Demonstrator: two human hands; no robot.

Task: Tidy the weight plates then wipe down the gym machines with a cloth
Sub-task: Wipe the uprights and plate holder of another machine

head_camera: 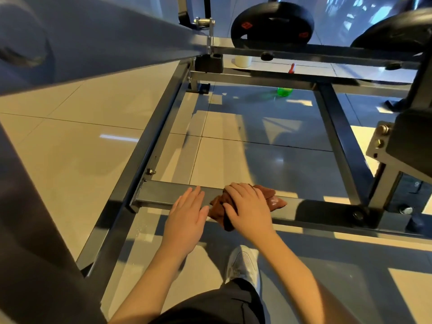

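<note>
Head camera, looking down at the base of a gym machine on a glossy tiled floor (70, 136). A grey steel crossbar (161, 195) of the frame runs left to right across the lower middle of the view. The person's right hand (247, 211) lies palm down on a bunched reddish-brown cloth (273, 199), fingers spread and pressing it onto the top of the crossbar. Part of the cloth hangs over the bar's near edge. The left hand (189, 213) rests flat on the bare bar just beside the cloth, fingers straight and close together, holding nothing. A white shoe (244, 263) stands on the floor below the hands.

At the far end of the frame, two black weight plates (272, 22) (397, 29) sit upright, so the tidying seems done and the wiping is the step in hand. A small green object (284, 91) lies on the floor inside the frame.

To do this well, the cloth would likely work better flattened out, so that more of it meets the steel. Long strokes along the bar, with the left hand as a brace, should cover the top and the near face, with care around the bolted corners
</note>
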